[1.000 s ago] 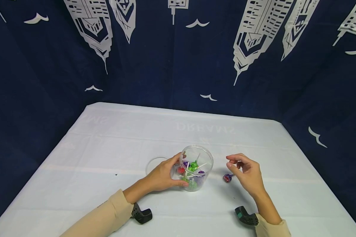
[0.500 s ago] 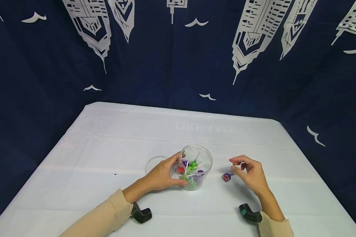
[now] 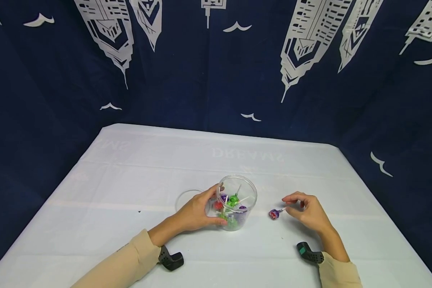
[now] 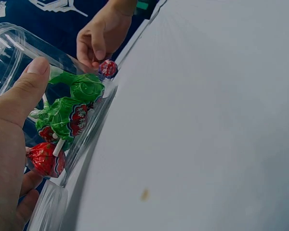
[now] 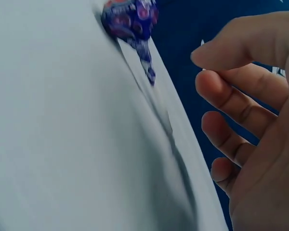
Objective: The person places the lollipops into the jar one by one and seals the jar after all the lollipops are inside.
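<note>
A clear plastic jar [image 3: 237,219] stands tilted on the table, holding several wrapped lollipops. Green [image 4: 70,115] and red [image 4: 47,159] wrappers show through its wall in the left wrist view. My left hand [image 3: 198,212] grips the jar from the left, thumb in front, fingers partly hidden behind. Right of the jar lies a purple-and-red lollipop [image 3: 274,214] on the table, its stick pointing right. My right hand [image 3: 307,210] hovers at the stick's end. In the right wrist view the thumb and fingers are loosely bent, apart from the lollipop's purple wrapper [image 5: 130,19].
A clear round lid [image 3: 178,200] lies left of the jar, partly behind the left hand. White cloth covers the table [image 3: 129,180]. A dark blue curtain [image 3: 187,80] with white building prints hangs beyond the far edge. A tiny dark speck [image 3: 139,211] lies at left.
My right hand has shifted right and slightly lower, from above the loose lollipop to its stick end. The lollipop stays on the table. My left hand keeps holding the jar in place.
</note>
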Demonstrator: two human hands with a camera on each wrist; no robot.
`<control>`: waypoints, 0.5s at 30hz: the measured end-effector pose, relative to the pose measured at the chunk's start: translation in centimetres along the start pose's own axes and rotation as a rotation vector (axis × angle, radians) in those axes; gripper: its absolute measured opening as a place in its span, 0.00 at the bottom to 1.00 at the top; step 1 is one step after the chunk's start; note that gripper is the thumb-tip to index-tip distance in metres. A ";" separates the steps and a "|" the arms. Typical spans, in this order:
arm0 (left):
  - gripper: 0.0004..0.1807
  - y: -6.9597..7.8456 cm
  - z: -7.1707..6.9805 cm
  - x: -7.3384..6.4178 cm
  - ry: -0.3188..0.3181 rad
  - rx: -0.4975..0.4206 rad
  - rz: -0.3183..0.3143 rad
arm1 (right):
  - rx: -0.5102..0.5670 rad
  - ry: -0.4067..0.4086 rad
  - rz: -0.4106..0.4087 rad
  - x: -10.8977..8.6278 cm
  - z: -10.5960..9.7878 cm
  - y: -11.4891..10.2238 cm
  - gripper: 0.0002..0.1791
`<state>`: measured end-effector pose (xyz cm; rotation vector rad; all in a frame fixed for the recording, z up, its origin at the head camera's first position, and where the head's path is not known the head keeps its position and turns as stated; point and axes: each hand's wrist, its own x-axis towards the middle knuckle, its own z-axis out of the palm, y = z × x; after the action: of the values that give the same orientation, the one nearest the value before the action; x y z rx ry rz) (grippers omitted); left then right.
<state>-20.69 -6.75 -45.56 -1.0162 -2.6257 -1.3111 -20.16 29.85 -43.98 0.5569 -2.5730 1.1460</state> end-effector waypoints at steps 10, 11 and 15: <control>0.58 0.0 0.0 0.0 -0.003 0.005 -0.012 | -0.042 -0.045 0.023 -0.1 -0.3 1.3 0.15; 0.58 0.0 0.0 0.0 -0.002 0.004 -0.012 | -0.047 -0.055 0.025 -0.1 -0.2 1.4 0.15; 0.58 0.0 0.0 0.0 -0.002 0.006 -0.014 | -0.057 -0.093 0.026 -0.1 -0.1 1.6 0.16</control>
<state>-20.67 -6.77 -45.58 -1.0003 -2.6415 -1.3050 -20.76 30.95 -44.98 0.5774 -2.6899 1.0751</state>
